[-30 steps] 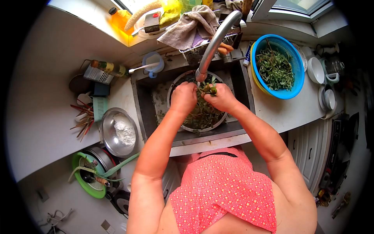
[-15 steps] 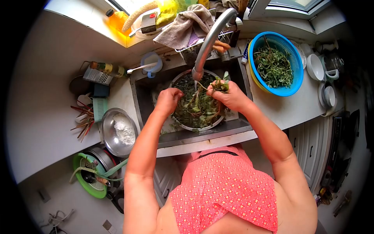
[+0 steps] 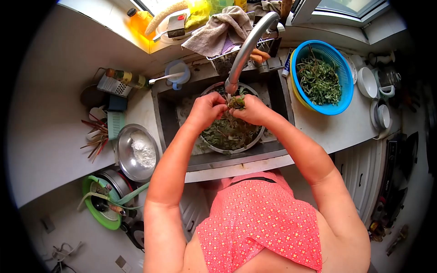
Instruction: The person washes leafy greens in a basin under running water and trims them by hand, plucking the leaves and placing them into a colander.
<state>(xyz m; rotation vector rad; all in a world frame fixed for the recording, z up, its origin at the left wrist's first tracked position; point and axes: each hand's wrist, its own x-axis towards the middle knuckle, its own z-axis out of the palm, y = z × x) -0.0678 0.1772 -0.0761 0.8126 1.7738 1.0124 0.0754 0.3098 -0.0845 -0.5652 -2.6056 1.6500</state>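
Under the curved metal faucet (image 3: 246,52), my right hand (image 3: 253,110) is closed around a small bunch of leafy greens (image 3: 237,102). My left hand (image 3: 207,110) meets it from the left, thumb and fingers pinched together by the bunch; what lies in that pinch is too small to make out. Below both hands, a round basin (image 3: 217,150) stands in the sink (image 3: 170,155). It holds water and many loose greens (image 3: 233,132), partly covered by my hands.
On the right counter, a blue strainer basket (image 3: 337,107) holds a heap of greens, with white bowls (image 3: 367,83) beyond it. At left are a steel bowl of white powder (image 3: 127,160), a grater (image 3: 114,86) and chopsticks (image 3: 96,144). A cloth (image 3: 223,32) hangs behind the faucet.
My left hand has moved right and up to the bunch. My right hand, still gripping the greens, has shifted slightly left, so the hands now nearly touch under the faucet.
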